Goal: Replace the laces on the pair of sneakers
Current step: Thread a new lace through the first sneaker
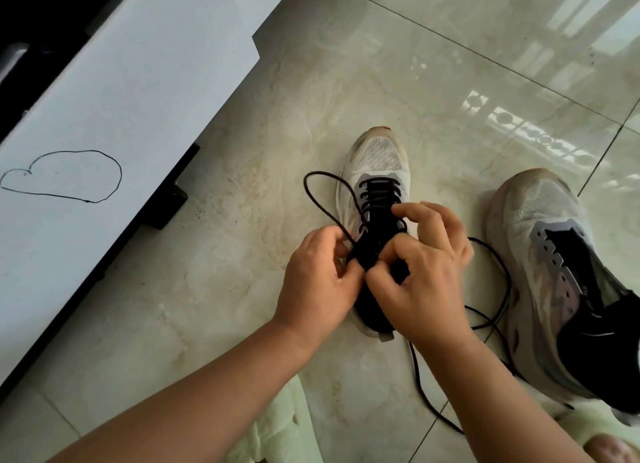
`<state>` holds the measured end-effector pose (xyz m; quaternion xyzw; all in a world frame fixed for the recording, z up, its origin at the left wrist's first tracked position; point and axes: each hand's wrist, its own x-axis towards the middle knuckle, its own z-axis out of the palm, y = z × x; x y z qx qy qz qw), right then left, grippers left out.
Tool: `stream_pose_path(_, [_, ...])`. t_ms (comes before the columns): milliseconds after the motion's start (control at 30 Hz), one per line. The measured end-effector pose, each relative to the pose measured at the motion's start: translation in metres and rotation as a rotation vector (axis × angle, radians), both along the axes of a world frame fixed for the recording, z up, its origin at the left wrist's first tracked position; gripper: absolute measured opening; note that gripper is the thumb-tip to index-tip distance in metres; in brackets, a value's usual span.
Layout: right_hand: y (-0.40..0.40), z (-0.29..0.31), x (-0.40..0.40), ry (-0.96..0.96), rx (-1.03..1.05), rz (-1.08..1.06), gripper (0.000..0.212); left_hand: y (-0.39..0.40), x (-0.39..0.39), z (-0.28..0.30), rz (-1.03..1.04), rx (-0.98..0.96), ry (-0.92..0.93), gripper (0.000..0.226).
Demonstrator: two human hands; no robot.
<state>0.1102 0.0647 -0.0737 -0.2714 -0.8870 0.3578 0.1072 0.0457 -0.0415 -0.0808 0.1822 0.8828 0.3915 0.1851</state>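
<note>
Black round lace (320, 199) is threaded through the eyelets of a white mesh sneaker with a grey eyelet panel and black tongue (375, 171), which stands toe-away on the glossy beige marble-look tiled floor (242, 289). The left hand (317, 286) pinches the lace where a loop arcs out to the shoe's left; the right hand (427, 268) has its fingers curled at the eyelets, gripping the lace near the tongue. More black lace trails loose on the floor behind the right wrist. The second matching sneaker (568, 275), its eyelets unlaced, lies near the right edge of the floor. A white board with a drawn black outline (114, 123) leans along the left edge.
</note>
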Motion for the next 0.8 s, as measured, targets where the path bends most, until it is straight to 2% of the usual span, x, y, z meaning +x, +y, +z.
stream_pose_path(100, [0.010,0.012,0.019,0.117,-0.153,0.015,0.015,0.002,-0.005,-0.004,0.090,0.009,-0.028,0.059])
stream_pose_path(200, [0.014,0.024,0.027,0.221,-0.689,0.076,0.011,0.001,-0.006,-0.004,0.009,0.047,-0.015,0.084])
stream_pose_path(233, [0.014,0.026,0.026,0.229,-0.862,0.092,0.015,0.001,-0.006,-0.004,-0.040,0.042,0.000,0.089])
stream_pose_path(300, [0.012,0.027,0.023,0.206,-1.011,0.075,0.020,0.002,-0.006,-0.003,-0.121,0.000,0.053,0.095])
stream_pose_path(367, [0.012,0.025,0.019,0.153,-0.960,-0.052,0.019,0.004,-0.006,-0.002,-0.146,-0.024,0.092,0.096])
stream_pose_path(433, [0.014,0.018,0.020,0.036,-0.717,-0.150,0.013,0.004,-0.006,-0.002,-0.149,-0.033,0.102,0.095])
stream_pose_path(533, [0.018,0.014,0.021,-0.162,-0.261,-0.067,0.010,0.002,-0.006,-0.003,-0.156,-0.019,0.109,0.095])
stream_pose_path(600, [0.019,0.017,0.022,-0.281,-0.103,-0.021,0.009,0.002,-0.007,-0.003,-0.153,-0.014,0.109,0.091])
stream_pose_path(700, [0.025,0.020,0.025,-0.376,0.009,0.003,0.009,0.002,-0.007,-0.004,-0.167,-0.055,0.136,0.085])
stream_pose_path(800, [0.030,0.021,0.028,-0.247,-0.119,0.032,0.013,0.003,-0.011,0.001,-0.250,-0.118,0.345,0.078])
